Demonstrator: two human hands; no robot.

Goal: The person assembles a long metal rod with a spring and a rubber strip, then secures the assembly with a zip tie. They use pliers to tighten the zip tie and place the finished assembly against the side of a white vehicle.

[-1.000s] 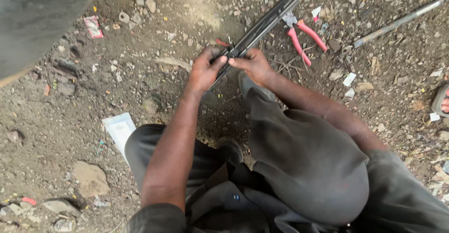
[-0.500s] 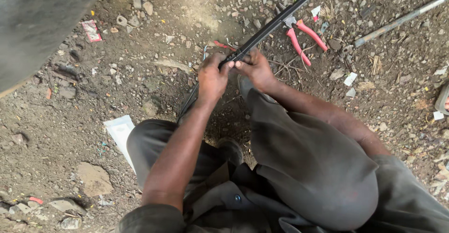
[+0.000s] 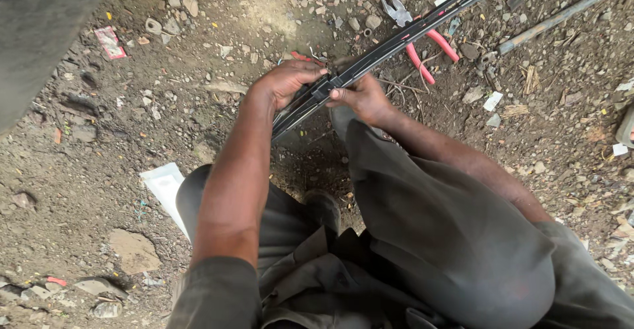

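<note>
A long black wiper blade runs diagonally from the top right down toward my knees. My left hand grips it near its middle, fingers curled over the top. My right hand holds the same middle joint from the other side, thumb pressed on the black bracket. I am crouched over bare dirt ground, and my dark trousers fill the lower frame. Part of the blade's lower end is hidden behind my left hand.
Red-handled pliers lie on the dirt just beyond the blade. A grey metal rod lies at the top right. A white paper scrap sits by my left knee. Stones and litter are scattered about, and a grey surface fills the top left.
Both hands have stayed on the blade's middle joint. The blade has swung to a flatter slant across the frame, and my left fingers have shifted over the bracket.
</note>
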